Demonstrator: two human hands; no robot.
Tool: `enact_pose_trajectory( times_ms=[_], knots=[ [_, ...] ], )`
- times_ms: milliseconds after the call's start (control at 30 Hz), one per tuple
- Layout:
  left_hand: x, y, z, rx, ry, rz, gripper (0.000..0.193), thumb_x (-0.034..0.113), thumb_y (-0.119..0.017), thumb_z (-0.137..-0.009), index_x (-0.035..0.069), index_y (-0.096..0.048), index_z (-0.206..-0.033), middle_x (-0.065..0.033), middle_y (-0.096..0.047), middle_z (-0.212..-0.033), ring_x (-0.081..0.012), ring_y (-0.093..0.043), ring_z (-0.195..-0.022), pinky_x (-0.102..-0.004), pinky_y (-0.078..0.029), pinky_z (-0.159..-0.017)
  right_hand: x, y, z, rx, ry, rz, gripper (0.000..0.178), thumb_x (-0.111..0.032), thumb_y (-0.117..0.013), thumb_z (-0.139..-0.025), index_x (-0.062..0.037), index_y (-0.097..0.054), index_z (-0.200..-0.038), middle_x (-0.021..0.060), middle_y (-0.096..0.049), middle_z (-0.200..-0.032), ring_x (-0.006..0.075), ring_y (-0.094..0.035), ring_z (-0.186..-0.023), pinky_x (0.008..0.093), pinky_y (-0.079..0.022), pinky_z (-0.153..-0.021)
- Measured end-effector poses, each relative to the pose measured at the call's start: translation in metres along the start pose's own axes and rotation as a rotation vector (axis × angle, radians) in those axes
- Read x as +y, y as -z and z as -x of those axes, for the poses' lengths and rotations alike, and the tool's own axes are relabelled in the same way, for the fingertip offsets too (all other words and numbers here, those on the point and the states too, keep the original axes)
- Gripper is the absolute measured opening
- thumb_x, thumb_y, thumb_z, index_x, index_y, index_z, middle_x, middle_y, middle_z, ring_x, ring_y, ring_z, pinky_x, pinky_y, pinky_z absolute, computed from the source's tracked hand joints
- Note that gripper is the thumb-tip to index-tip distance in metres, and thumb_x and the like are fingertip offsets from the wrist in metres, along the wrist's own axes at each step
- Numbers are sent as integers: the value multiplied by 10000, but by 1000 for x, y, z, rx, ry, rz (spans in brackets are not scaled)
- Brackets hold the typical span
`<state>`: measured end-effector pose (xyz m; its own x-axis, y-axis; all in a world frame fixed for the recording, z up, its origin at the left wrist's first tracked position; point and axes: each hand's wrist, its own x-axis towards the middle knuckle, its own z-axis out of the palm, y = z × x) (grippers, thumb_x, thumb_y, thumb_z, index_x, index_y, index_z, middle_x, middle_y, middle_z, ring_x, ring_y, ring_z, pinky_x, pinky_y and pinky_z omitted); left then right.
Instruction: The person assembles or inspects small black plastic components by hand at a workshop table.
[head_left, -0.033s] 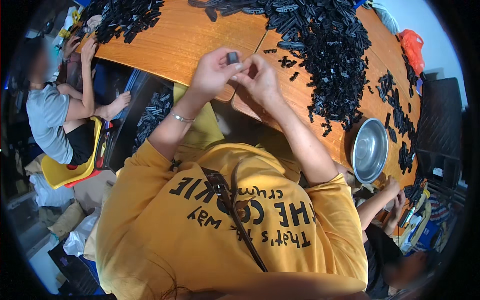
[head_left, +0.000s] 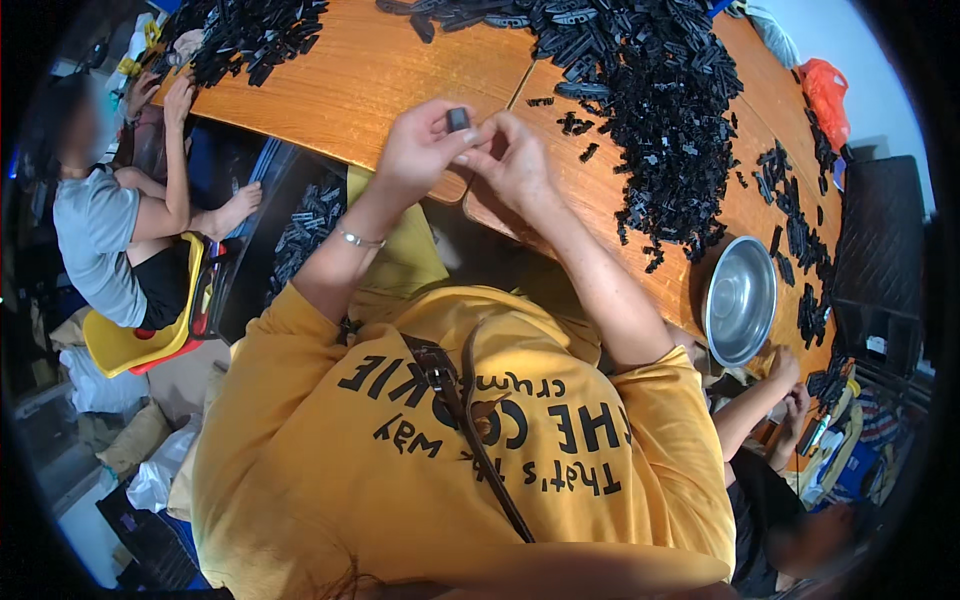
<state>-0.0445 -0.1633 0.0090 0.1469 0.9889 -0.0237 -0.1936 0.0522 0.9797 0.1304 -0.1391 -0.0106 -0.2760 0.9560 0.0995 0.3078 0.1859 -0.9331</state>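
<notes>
A dark block-shaped plastic part (head_left: pixel 458 120) sits in the closed fingers of my left hand (head_left: pixel 415 150), above the edge of the wooden table (head_left: pixel 400 60). My right hand (head_left: pixel 518 165) meets it from the right, thumb and fingers pinched together against the left fingertips. Whatever lies between the right fingers is hidden. Just beyond my right hand, a few small black clips (head_left: pixel 575 124) are scattered on the wood. They border a large heap of small black plastic pieces (head_left: pixel 670 150), with longer black parts (head_left: pixel 590 40) piled behind it.
A round metal bowl (head_left: pixel 740 302) stands at the table's right edge. One co-worker (head_left: pixel 105 225) sits at the left near another black pile (head_left: pixel 245 40); a second person's arms (head_left: pixel 765 390) reach in at lower right. A dark bin of parts (head_left: pixel 308 225) is below the table edge.
Both my hands have shifted slightly left, still together, and the dark part has moved with them. The piles and bowl look the same.
</notes>
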Motion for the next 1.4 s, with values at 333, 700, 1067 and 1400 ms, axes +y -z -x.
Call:
enact_pose_trajectory(
  times_ms=[333, 700, 1067, 1400],
  knots=[
    [51, 113, 92, -51, 273, -367, 281, 52, -705, -987, 16, -682, -1265, -31, -746, -1051, -90, -679, -959, -257, -538, -871, -20, 33, -22, -143, 267, 298, 266, -288, -866, -818, -69, -749, -911, 146, -724, -883, 324, -713, -835, 421, -555, -734],
    [24, 119, -123, 401, -567, -1313, 300, 208, -750, -938, 71, -719, -1203, -163, -722, -1110, -348, -695, -1064, -454, -555, -905, 15, 64, -65, -95, 296, 959, 72, -35, -629, -887, -43, -657, -952, 197, -647, -1019, 416, -711, -806, 494, -584, -697],
    [10, 89, -166, 398, -261, -1171, 229, 174, -783, -919, 31, -738, -1092, -117, -734, -1033, -287, -706, -917, -403, -569, -821, -11, 49, -39, -35, 418, 557, 113, -108, -740, -908, -38, -695, -984, 188, -676, -881, 405, -693, -791, 482, -560, -690],
    [8, 36, -73, 2, 73, 402, 153, 119, -673, -1030, 62, -671, -1173, -63, -748, -1111, -150, -714, -1031, -273, -580, -881, -52, 37, -39, 268, 437, 213, 168, -78, -811, -885, -5, -661, -912, 142, -652, -829, 272, -662, -690, 364, -532, -628]
  ],
)
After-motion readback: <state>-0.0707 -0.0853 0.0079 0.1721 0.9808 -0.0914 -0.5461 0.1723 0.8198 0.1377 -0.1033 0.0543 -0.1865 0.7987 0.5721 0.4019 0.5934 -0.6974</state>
